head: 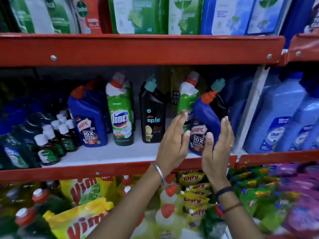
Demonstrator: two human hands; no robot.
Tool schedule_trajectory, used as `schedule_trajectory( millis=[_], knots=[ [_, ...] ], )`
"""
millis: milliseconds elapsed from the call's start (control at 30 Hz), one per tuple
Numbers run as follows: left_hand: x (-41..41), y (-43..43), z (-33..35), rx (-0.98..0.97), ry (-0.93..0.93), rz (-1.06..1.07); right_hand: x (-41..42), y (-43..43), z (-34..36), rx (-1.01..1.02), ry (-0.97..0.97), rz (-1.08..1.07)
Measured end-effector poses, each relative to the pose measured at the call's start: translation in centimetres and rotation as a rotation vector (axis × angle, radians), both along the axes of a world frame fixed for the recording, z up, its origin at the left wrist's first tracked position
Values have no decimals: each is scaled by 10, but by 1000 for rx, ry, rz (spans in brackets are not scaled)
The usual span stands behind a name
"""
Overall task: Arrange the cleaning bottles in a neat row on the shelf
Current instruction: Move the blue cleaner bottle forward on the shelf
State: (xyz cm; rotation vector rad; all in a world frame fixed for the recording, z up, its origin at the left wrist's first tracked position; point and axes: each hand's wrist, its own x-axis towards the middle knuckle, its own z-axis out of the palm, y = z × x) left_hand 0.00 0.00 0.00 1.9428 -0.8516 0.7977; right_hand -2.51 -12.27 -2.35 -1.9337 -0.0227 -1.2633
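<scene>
Nearest: two bare forearms rising past the red front lip of the shelf [120, 168], a metal bangle on the left wrist, dark bands on the right. Left hand [174, 140] open, fingers spread and slightly curled, set just beside the left flank of a blue Harpic bottle [205, 121]; contact there unclear. Right hand [218, 144] also open, thumb laid across the lower label, fingers standing up along the bottle's right side. Cupped loosely between both palms, then, not clamped.

Bottle itself tilted, red angled cap leaning right, base at or just above the white shelf board near the front right end; impossible to tell whether fully set down. Probably full, so fairly heavy for its size, with the weight low. Rigid plastic, smooth and glossy, likely slippery on the label film. Not fragile, but top-heavy in look with that bent neck, and prone to tipping. Best taken around the broad lower body with palms on the two flat flanks, never by the cap.

Just behind: a green Domex bottle [187, 99], partly hidden, and a dark bottle with a teal cap [218, 85].

Farther left along the same shelf, upright and spaced apart: a black Spic bottle [152, 116], another Domex bottle [120, 114], another Harpic bottle [88, 118].
</scene>
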Motion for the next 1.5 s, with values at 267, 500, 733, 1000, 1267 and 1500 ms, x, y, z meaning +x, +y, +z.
schedule_trajectory(
  millis=[267, 500, 733, 1000, 1267, 1500],
  knots=[
    [12, -25, -17, -105, 288, -15, 12, -20, -29, 105, 113, 20],
    [25, -39, -16, -194, 614, -100, 17, -26, -36, 102, 236, 45],
    [29, -31, -12, -241, 613, -61, 18, -34, -28, 200, 205, 120],
    [16, 3, -9, -395, 584, -38, 9, -11, -18, 240, 193, 272],
    [-5, 85, 10, -572, 499, 26, 7, 71, 10, 250, 155, 439],
    [-18, 165, 13, -644, 415, 131, 14, 156, 20, 243, 212, 579]
  ],
)
